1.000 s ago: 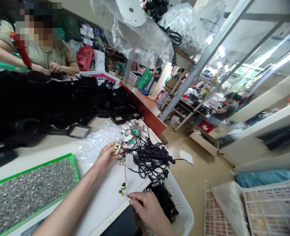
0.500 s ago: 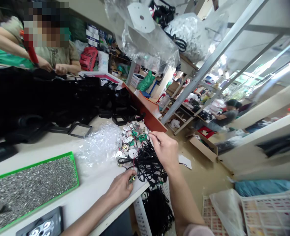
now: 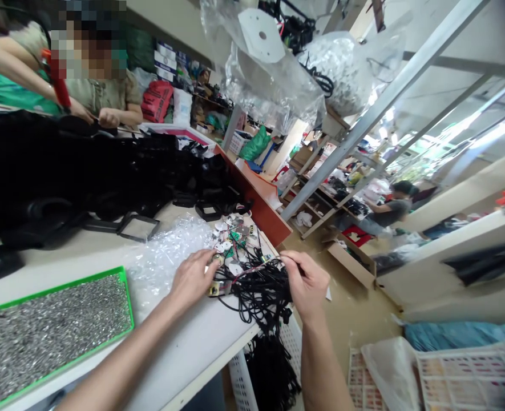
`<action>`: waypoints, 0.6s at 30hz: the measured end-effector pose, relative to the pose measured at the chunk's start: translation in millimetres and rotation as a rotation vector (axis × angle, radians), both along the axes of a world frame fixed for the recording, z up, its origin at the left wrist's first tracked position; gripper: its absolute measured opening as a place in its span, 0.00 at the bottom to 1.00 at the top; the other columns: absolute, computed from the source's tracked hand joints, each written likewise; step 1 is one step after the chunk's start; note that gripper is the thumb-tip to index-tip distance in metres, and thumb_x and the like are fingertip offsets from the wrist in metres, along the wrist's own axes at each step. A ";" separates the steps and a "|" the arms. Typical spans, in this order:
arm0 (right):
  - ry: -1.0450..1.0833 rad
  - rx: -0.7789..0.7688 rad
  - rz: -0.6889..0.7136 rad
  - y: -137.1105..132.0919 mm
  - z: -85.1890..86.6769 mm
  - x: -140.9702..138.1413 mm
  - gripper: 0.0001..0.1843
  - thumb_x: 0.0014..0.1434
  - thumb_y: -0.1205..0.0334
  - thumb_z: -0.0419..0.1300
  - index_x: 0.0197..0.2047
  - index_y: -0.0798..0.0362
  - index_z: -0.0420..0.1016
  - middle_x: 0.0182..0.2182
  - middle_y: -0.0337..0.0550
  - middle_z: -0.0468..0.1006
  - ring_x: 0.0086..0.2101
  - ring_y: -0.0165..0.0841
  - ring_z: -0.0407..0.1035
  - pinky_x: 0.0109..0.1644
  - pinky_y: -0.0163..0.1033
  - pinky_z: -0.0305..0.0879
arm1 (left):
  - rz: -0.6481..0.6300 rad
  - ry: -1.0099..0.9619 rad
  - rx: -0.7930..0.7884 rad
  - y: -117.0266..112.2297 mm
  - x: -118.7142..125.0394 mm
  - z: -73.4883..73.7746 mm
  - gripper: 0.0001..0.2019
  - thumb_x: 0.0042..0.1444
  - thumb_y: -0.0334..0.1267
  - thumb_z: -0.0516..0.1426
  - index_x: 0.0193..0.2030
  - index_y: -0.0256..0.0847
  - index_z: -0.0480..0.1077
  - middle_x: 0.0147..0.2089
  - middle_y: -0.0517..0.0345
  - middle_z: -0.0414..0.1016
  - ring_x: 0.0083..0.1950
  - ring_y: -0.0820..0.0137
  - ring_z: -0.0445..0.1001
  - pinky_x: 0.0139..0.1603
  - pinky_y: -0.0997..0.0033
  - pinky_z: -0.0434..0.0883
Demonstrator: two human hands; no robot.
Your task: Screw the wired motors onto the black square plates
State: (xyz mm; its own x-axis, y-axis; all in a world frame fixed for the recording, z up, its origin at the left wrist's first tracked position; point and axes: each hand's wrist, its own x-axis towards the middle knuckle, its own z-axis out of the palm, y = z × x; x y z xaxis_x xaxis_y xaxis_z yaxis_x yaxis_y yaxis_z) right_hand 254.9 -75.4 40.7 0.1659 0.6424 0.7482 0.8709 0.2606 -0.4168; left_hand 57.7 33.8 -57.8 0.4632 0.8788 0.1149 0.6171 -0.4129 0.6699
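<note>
My right hand (image 3: 307,282) is closed in a pinch on a thin cable (image 3: 277,257) at the right side of the pile. Beside its fingertips lies a small circuit board (image 3: 266,258), with reddish wires trailing left from it. My left hand (image 3: 192,277) has its thumb and fingers drawn together at the near-left edge of the pile, by a white disc (image 3: 223,246); what they pinch is hard to see. Just below its fingertips is a board with a yellow part (image 3: 218,289). Black cables (image 3: 252,297) lie tangled between both hands and hang over the table edge.
Clear plastic pieces (image 3: 166,248) are heaped left of the boards. A green tray (image 3: 128,308) holds small metal parts. Black housings (image 3: 85,171) cover the far table, where a co-worker (image 3: 100,103) sits. A white basket (image 3: 241,377) with black cables stands below the edge.
My left hand has moved up and left, from the table edge to the boards. My right hand has moved right and slightly down, drawing the cable and wires out across the pile.
</note>
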 end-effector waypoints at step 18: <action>0.113 -0.143 -0.227 -83.5 -37.8 1.0 0.09 0.60 0.60 0.60 0.34 0.52 0.80 0.30 0.42 0.83 0.28 0.33 0.77 0.34 0.35 0.74 | -0.160 0.215 -0.140 -26.7 33.4 -68.5 0.12 0.56 0.38 0.59 0.47 0.46 0.75 0.50 0.50 0.74 0.55 0.55 0.71 0.53 0.61 0.67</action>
